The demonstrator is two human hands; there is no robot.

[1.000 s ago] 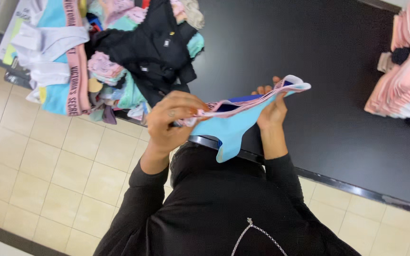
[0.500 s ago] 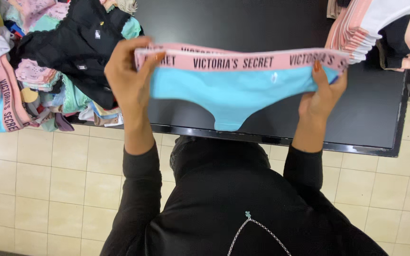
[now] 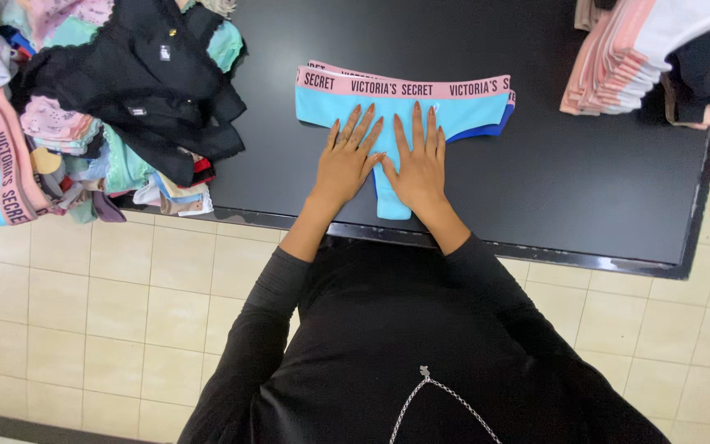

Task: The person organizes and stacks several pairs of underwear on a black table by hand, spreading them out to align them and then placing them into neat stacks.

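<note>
Your left hand (image 3: 347, 160) and right hand (image 3: 419, 164) lie flat, fingers spread, side by side on the light blue briefs (image 3: 396, 111) | briefs spread near the front edge of the black counter (image 3: 577, 181) | loose garment heap (image 3: 100, 107) at its left end | folded pink stack (image 3: 618, 70) at the far right corner

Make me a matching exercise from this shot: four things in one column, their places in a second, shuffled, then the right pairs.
Things
1. light blue garment
2. mixed heap of garments
3. folded stack
4. left hand

Places
A. far right of the black table
B. left end of the table
C. flat on the garment, beside the right hand
D. spread at the table's middle

Pairs: 1-D, 2-B, 3-A, 4-C
</note>
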